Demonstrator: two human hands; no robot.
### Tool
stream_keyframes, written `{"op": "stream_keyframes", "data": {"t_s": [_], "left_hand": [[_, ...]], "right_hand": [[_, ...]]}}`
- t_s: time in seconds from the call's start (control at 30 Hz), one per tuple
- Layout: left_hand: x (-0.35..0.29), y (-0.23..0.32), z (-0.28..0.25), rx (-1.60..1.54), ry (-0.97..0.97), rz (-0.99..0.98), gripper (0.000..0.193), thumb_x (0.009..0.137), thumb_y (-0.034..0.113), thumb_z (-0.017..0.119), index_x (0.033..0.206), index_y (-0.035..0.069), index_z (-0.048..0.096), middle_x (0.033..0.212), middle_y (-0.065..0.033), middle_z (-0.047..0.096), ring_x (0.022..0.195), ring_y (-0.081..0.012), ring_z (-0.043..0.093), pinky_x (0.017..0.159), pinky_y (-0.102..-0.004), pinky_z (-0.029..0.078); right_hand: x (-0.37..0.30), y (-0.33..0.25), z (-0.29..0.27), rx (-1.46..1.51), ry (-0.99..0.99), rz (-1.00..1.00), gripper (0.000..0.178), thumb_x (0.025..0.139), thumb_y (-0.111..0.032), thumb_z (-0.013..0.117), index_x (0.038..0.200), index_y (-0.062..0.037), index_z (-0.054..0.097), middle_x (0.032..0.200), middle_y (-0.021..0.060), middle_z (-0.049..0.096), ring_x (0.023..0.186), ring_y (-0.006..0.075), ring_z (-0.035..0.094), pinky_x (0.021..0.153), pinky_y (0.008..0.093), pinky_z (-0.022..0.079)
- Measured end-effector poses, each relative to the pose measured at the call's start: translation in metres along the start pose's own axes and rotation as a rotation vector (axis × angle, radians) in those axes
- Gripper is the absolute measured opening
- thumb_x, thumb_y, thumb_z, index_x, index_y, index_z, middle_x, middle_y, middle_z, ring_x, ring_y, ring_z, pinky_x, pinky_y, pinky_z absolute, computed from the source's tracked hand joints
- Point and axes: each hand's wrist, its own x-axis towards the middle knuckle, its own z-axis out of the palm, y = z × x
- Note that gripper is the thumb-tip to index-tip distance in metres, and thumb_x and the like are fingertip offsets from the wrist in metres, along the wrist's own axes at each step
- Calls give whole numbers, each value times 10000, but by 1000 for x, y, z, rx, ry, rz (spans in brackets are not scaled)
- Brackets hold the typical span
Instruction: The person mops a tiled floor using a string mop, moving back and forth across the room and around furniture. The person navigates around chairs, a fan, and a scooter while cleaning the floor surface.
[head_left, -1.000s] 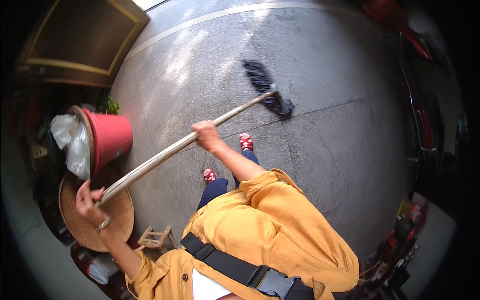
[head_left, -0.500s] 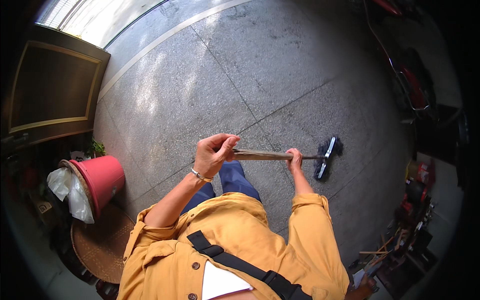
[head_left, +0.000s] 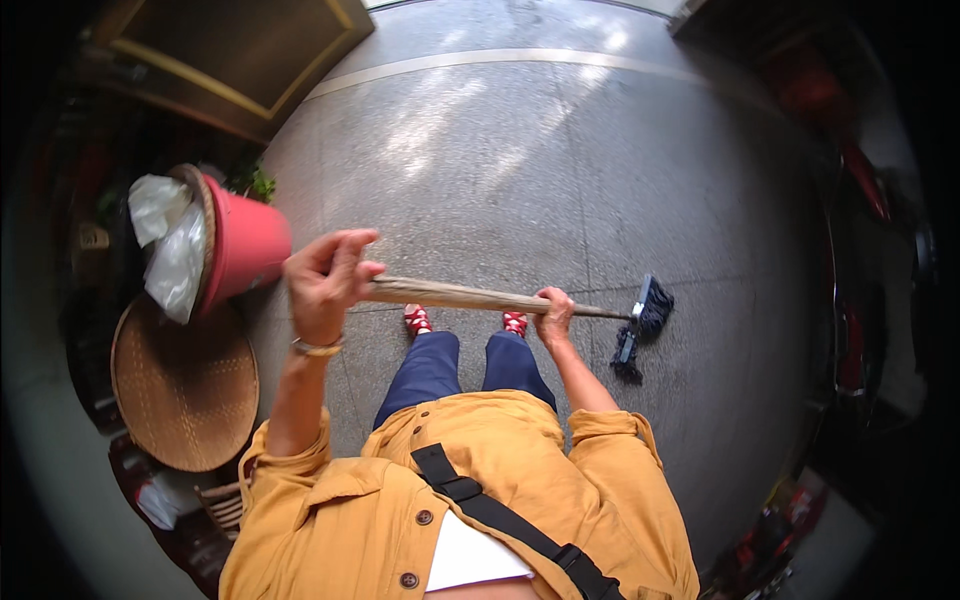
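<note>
A mop with a long wooden handle [head_left: 450, 294] slants across in front of my body. My left hand [head_left: 325, 282] is curled around the handle's top end, at left. Farther down the shaft, my right hand [head_left: 553, 317] is closed on it. The mop head [head_left: 655, 307], with dark blue strands on a clamp, is on the grey floor [head_left: 480, 190] to the right of my feet. Red and white footwear [head_left: 417, 320] shows on my feet below the handle.
At left stands a pink bucket [head_left: 250, 245] topped by a woven rim and white plastic bags [head_left: 175, 250]. A round woven tray [head_left: 185, 385] is nearer me. A dark door panel [head_left: 230, 45] borders the far left; a red vehicle-like object [head_left: 865, 180] stands in shadow at right.
The view has turned, so the door and bucket sit farther right. My left hand, on the handle's top end, is farther left. The mop head has swiveled and its strands now spread out.
</note>
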Motion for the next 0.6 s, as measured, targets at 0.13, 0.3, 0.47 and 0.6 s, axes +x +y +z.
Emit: {"op": "stream_keyframes", "data": {"t_s": [0.13,0.3,0.47,0.6], "left_hand": [[-43,-9,-149,-17,335,73,218,871,173,504,907,-25,587,477,33,414,386,-23,337,555,-242,496],[-151,8,-286,20,773,66,237,887,164,462,993,-33,540,477,54,316,400,-23,276,562,-234,447],[-274,43,-343,187,1139,141,306,901,164,422,1094,-68,474,485,57,264,421,-28,237,572,-229,397],[-305,72,-341,420,1436,69,334,903,182,428,1125,-63,468,488,54,263,426,-35,261,624,-236,443]], "right_hand": [[13,-121,88,35,-133,-184,73,637,-129,597,632,-93,533,650,88,545,680,288,537,621,395,385],[-4,-275,175,248,-384,-469,77,603,-84,598,639,-102,533,644,73,539,669,277,530,632,383,370],[-46,-410,232,391,-717,-806,51,601,-101,577,635,-97,539,651,86,543,694,270,539,659,381,371],[-72,-479,264,277,-1019,-1058,49,647,-130,546,659,-96,581,666,98,589,694,270,582,698,376,384]]}}
